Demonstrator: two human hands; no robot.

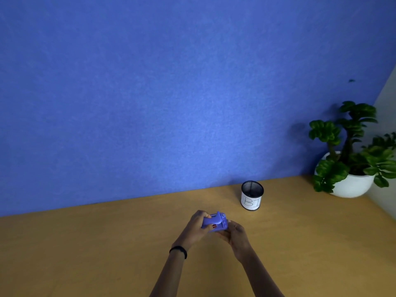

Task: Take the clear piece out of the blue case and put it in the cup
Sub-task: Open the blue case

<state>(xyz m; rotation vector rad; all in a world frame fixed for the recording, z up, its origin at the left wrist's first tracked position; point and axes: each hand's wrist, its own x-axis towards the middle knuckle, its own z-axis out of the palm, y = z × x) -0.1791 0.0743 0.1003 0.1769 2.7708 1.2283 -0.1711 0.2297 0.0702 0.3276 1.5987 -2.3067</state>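
Note:
A small blue case (215, 222) is held above the wooden table (107, 243), in the middle of the view. My left hand (198, 228) wraps its left side, thumb on the front. My right hand (235, 234) holds its right end and underside from below. Whether the case is open cannot be told, and the clear piece is not visible. The cup (252, 195), a black mesh cylinder with a white paper label, stands upright behind and to the right of the case, near the wall.
A blue wall (171, 93) runs along the back edge of the table. A potted green plant in a white bowl (351, 185) stands in the far right corner. A black band sits on my left wrist (179, 250).

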